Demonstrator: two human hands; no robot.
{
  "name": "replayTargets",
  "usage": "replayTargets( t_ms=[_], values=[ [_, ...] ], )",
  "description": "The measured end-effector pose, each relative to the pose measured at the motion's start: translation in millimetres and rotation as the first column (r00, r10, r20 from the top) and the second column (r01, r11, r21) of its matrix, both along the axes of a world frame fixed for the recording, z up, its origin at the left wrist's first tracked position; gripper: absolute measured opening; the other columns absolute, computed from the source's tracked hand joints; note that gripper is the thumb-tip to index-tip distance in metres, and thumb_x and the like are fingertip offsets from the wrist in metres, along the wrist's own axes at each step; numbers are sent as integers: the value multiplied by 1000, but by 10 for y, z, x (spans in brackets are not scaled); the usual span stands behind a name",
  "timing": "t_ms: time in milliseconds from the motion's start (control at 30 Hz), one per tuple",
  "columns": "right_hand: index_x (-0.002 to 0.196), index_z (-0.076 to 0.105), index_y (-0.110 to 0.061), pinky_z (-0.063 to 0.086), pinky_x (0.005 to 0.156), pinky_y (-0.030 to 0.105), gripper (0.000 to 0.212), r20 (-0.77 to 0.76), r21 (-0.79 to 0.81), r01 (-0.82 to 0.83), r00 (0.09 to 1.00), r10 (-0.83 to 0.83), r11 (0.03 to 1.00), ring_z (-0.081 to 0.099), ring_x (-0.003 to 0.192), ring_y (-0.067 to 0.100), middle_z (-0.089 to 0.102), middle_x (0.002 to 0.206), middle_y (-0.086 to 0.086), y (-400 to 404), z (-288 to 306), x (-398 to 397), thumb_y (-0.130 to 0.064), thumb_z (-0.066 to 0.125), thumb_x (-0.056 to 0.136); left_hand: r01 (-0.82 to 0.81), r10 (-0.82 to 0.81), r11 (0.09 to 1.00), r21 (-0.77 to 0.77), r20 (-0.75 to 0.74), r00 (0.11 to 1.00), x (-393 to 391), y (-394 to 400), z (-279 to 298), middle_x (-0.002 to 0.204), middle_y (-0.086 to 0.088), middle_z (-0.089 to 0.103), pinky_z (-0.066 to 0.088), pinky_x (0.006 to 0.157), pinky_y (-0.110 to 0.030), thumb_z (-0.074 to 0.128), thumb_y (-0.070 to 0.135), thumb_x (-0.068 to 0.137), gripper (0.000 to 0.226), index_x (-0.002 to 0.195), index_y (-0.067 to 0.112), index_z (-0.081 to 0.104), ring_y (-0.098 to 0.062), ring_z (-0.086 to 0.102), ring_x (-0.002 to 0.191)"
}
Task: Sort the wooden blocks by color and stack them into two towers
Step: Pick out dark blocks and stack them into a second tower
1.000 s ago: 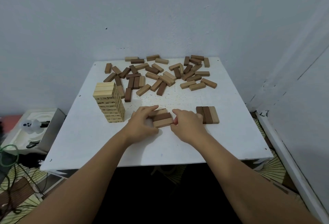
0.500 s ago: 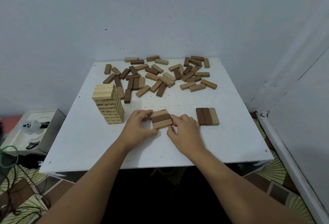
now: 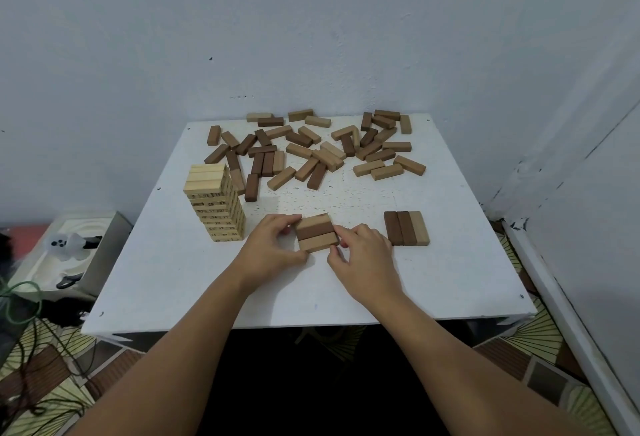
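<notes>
Left hand has its fingers curled, thumb and forefinger pinching the left end of the three-block row; right hand pinches the right end the same way, fingertips narrow against the wood. The row, light-dark-light, lies flat at the table's middle front. Compared with a second ago, both hands have slid back off the blocks, baring the top. Left stands the pale tower; right lies another flat trio; loose blocks scatter behind.
</notes>
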State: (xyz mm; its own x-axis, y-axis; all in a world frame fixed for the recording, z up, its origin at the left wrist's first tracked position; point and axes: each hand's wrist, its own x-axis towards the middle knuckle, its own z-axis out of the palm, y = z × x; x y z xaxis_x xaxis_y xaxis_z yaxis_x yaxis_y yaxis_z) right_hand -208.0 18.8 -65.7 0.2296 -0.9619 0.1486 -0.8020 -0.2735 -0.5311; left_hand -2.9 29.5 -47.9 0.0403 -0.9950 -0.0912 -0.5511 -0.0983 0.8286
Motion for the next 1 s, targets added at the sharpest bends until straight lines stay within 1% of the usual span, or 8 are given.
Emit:
replayTargets(
  t_ms=[200,300,367,467,600,767,900,1000],
  values=[
    [126,67,-25,37,99,38,31,6,-4,-3,1000,3,1000,52,99,20,54,97,-4,10,13,0,-34,55,99,2,-2,1000,1,-26,1000,20,-18,-16,128,14,53,35,86,3,90,15,76,72,141,25,61,12,50,113],
    [131,63,-24,39,102,42,34,17,30,-12,1000,12,999,52,101,21,56,100,-3,-1,45,-16,-34,57,99,9,-8,1000,14,-47,999,28,-28,-18,127,15,53,36,86,1,90,15,75,72,140,27,61,14,50,112],
    [145,50,-25,40,103,42,47,9,101,-58,998,58,993,53,106,21,55,106,-4,-48,121,-38,-35,57,99,6,-4,1000,22,-64,998,27,-34,-7,126,15,52,38,90,-5,91,16,74,72,139,27,62,12,50,113],
    [156,31,-24,47,99,44,67,-108,182,-154,979,175,971,52,115,26,54,120,5,-203,301,-60,-37,61,98,4,-1,999,39,-73,997,26,-43,3,125,17,52,38,87,-5,92,16,74,71,138,29,63,13,49,112],
    [159,25,-29,44,105,46,81,-246,300,-214,924,292,930,39,134,31,40,143,11,-448,571,-52,-41,70,93,3,0,999,43,-66,998,21,-47,20,125,17,51,39,79,0,92,15,72,71,136,28,63,14,49,111],
    [152,38,-45,31,108,47,76,-437,361,-234,813,386,903,36,135,30,41,141,6,-646,733,6,-55,73,85,7,-7,999,39,6,1000,-23,-86,84,118,17,51,40,82,-10,96,19,68,72,132,27,64,4,52,109],
    [136,53,-47,25,91,45,65,-533,218,-289,765,362,932,38,122,25,47,128,-1,-662,758,5,-62,73,76,42,-43,999,22,79,996,-30,-95,135,116,13,54,41,79,-14,95,22,67,71,131,28,65,-3,54,101],
    [128,59,-45,22,94,46,59,-527,138,-321,778,344,937,35,122,22,45,129,-5,-636,744,-66,-57,73,73,79,-79,997,6,95,992,-77,-85,183,116,13,53,40,76,-17,94,24,69,65,124,34,64,-6,53,96]
  ],
)
